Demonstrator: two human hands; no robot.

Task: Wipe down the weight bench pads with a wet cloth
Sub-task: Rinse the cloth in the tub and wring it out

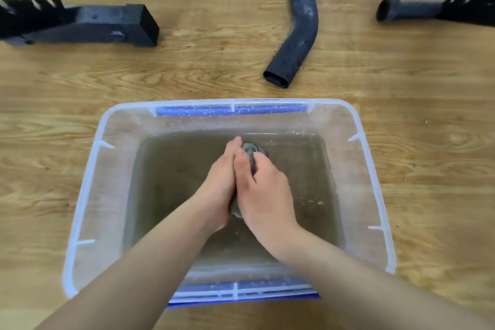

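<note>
A clear plastic tub (88, 185) with blue handles stands on the wooden floor and holds murky brownish water. Over the water, my left hand (219, 182) and my right hand (263, 193) are pressed together around a bunched grey cloth (250, 151). The cloth shows between my fingertips at the top and again as a small wad below my palms. Both hands grip it; most of the cloth is hidden inside them. No bench pad is in view.
Black metal bench frame parts lie on the floor beyond the tub: a square-section foot (107, 25) at the left, a curved tube leg (297, 35) at centre, another tube end (407, 9) at the right. Bare wooden floor surrounds the tub.
</note>
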